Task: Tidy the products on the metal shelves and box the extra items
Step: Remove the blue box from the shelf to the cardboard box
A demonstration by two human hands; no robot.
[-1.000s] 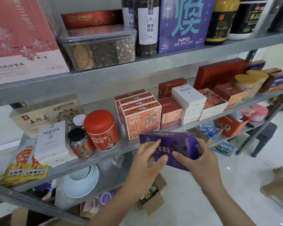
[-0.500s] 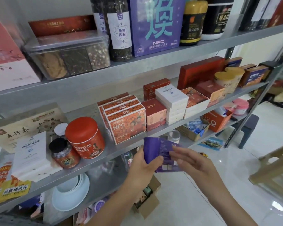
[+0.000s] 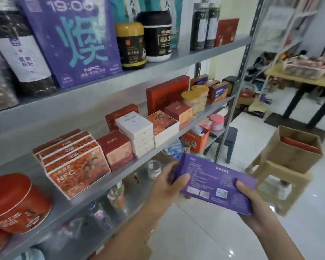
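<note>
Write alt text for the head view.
A person's left hand and right hand grip a flat purple box by its ends, before metal shelves of boxed products and jars. An open cardboard box sits on a stool at right.

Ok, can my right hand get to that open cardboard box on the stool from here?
Probably, with a step closer: only bare floor lies between the right hand and the open cardboard box on the stool. That hand and the left hand both grip the purple box, though.

shelf (image 3: pixel 176 59): matt grey metal | purple box (image 3: pixel 214 184): printed card (slightly glossy)
</note>
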